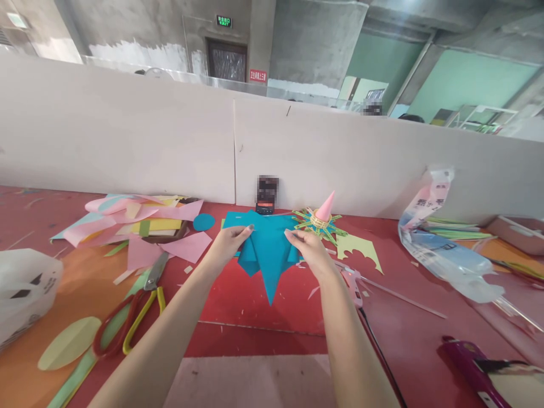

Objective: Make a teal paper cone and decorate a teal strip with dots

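Note:
Between my two hands is a folded sheet of blue paper (271,249), its long point hanging down toward me and smaller folds at both sides. My left hand (233,239) pinches its left side, thumb on top. On the right side, my right hand (306,243) grips the paper between thumb and fingers. Below it lies a red board (263,306). Just right of my right hand stands a pink paper cone (326,207) in a woven yellow ring, on a spread of green and blue strips. A pink glue gun (352,286) lies beside my right forearm.
Scissors with red and yellow handles (117,326) lie by my left forearm, near pink paper scraps (187,247) and a blue disc (204,221). A phone (266,195) leans on the white partition (170,141). At right are a plastic bag (450,263) and a purple tool (471,368).

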Tool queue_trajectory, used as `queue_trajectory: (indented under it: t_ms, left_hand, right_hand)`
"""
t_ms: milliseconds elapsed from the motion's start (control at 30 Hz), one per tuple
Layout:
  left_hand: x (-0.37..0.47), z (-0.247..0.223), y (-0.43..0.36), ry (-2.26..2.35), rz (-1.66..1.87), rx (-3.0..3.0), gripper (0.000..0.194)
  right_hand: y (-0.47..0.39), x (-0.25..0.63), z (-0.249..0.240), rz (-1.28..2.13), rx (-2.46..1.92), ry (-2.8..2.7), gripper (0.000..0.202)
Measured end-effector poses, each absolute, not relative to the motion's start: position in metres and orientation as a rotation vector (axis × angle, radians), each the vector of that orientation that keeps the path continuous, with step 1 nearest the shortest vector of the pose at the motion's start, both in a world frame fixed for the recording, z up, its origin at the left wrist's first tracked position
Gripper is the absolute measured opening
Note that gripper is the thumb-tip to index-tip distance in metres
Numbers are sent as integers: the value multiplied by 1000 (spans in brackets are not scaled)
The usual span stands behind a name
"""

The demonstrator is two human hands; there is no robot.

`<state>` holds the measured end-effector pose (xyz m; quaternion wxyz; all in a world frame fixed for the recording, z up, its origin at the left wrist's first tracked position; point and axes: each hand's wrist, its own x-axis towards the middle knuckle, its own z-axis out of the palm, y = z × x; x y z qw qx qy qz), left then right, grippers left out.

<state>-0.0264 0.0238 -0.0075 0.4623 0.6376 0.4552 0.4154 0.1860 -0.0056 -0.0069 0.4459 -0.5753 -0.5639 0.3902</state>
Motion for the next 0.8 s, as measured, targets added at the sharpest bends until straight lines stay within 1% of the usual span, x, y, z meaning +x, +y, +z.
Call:
queue_trajectory:
  t_ms: [200,333,467,600,800]
  left_hand:
    - [-28,-6,24,1139,1024,1659,40]
    - [-29,-5,23,1170,1033,1679,37]
    - [-31,-2,22,1021,986,1659,32]
    - [-36,1,21,902,927,1692,38]
    - [-39,-5,25,970,967,1749,32]
  right_hand:
    - [-7,188,-6,962,-1368,-1413,43]
    - [-8,189,-5,1009,-1385,-1387,47]
    - [-8,191,-3,1030,-1408,-1325,51]
    - [-8,191,-3,1053,-1387,-1301,48]
    - [-7,190,-9,1189,-1360,-1256,50]
